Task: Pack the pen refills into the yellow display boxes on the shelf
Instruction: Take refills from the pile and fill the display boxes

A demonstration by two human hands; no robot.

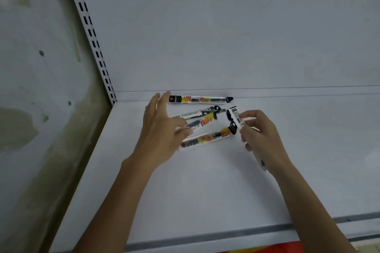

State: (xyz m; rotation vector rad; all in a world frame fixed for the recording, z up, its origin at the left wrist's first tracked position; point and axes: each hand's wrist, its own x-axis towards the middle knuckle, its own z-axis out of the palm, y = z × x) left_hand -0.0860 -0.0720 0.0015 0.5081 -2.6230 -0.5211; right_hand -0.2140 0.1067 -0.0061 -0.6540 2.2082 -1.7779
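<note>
One white shelf (205, 191) carries loose pen refill packs (200, 99) near its back wall. The left hand (159, 129) spreads its fingers at a blurred pack (203, 121); whether it pinches is unclear. The right hand (261, 135) grips another refill pack (235, 116).

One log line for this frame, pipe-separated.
step: gathering | left hand: over loose refill packs on shelf, grip blurred | right hand: holds white refill pack | yellow boxes: not in view

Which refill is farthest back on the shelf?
The refill lying along the back wall, on its own. The other refills are nearer, by the left hand and right hand.
</note>
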